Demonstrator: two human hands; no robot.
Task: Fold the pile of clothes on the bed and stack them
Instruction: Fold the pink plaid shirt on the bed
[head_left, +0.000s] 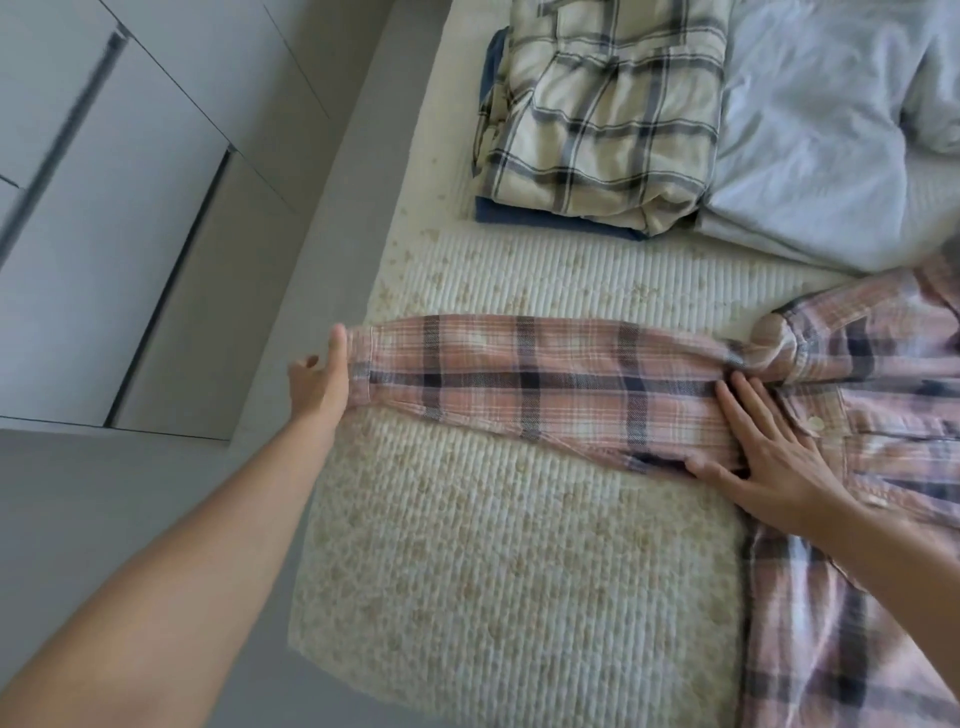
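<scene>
A pink plaid flannel shirt (831, 467) lies spread on a cream quilted bed (519, 571), one sleeve (519, 395) stretched flat toward the bed's edge. The left hand (322, 384) holds the sleeve's cuff, fingers mostly hidden beneath the fabric, while the right hand (763, 457) presses flat, fingers spread, where sleeve meets body. Behind, a folded cream plaid shirt (608, 114) tops a folded blue garment (545, 215), beside a crumpled pale grey-blue sheet (831, 130)

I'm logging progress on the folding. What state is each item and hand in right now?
Pink plaid shirt: unfolded, sleeve stretched out flat.
Cream plaid shirt: folded, atop the blue garment.
Left hand: grips the cuff.
Right hand: flat, pressing the shirt near the shoulder.
Grey bedding: rumpled.
</scene>
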